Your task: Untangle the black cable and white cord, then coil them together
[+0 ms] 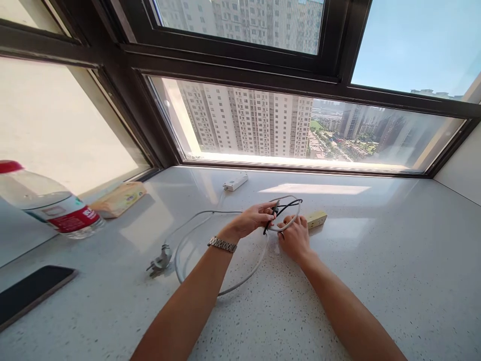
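Left hand: your left hand (255, 219) reaches in from the lower left, a metal watch (222, 244) on the wrist, with thumb and fingertips pinched on a thin black cable (287, 206).
Right hand: your right hand (295, 236) lies knuckles up on the white speckled counter (376, 260), fingers curled and closed around the grey cord (240, 281) where it bends into a small loop.
Black cable: it runs in a narrow loop from your left fingertips to just above your right hand, lifted off the counter; its ends are too small to make out.
Grey cord: from your hands it sweeps in a wide curve towards you and back to the left, ending in a grey plug (160, 260) that lies flat on the counter, well apart from both hands.
Yellow block: a small yellowish block (316, 218) sits just beside your right hand, on its far side; whether the cord joins it, you cannot tell.
White adapter: a white adapter (235, 181) rests near the window frame, beyond your hands.
Left side: a water bottle (48, 203) with a red cap lies on its side, a tissue pack (120, 198) next to it, and a dark phone (30, 293) is nearer the edge.
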A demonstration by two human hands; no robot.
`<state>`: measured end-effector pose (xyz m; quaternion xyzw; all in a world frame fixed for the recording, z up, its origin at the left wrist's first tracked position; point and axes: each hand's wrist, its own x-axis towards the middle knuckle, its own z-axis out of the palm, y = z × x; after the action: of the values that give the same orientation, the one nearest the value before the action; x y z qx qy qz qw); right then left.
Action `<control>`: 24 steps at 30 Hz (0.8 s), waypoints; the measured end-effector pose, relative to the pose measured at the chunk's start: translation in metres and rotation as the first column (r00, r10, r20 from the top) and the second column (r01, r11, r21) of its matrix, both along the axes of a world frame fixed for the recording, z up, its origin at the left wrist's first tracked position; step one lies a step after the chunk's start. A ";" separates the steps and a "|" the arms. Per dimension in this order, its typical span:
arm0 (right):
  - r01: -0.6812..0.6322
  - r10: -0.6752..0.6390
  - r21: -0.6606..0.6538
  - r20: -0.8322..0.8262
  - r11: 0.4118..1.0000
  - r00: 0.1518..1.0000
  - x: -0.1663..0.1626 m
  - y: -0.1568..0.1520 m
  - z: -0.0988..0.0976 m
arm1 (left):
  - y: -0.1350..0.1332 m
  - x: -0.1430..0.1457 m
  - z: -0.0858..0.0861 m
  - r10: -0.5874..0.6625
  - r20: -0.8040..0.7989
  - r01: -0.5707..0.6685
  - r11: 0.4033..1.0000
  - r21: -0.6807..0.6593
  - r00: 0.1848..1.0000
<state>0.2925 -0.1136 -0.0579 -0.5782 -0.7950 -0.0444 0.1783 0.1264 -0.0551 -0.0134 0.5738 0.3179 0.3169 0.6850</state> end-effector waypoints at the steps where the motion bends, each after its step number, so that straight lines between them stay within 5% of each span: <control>1: 0.015 -0.015 0.005 0.002 1.000 1.000 0.000 0.001 -0.001 | 0.001 -0.002 0.000 -0.008 -0.063 0.011 0.999 0.036 0.998; 6: 0.003 -0.001 0.043 -0.053 0.999 0.999 0.004 0.003 -0.007 | 0.002 -0.004 0.003 0.143 -0.242 -0.099 0.978 0.185 0.960; 13: -0.008 0.012 0.035 -0.113 0.999 0.994 0.007 0.002 -0.010 | 0.002 0.013 -0.003 0.362 0.061 -0.367 0.920 0.133 0.930; 24: 0.126 -0.112 0.050 -0.213 0.991 0.971 0.006 0.004 -0.005 | -0.004 0.008 0.004 0.250 -0.007 -0.248 0.964 0.096 0.968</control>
<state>0.2983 -0.1097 -0.0631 -0.6204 -0.7338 -0.0188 0.2762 0.1341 -0.0591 -0.0092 0.5639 0.3786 0.4097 0.6089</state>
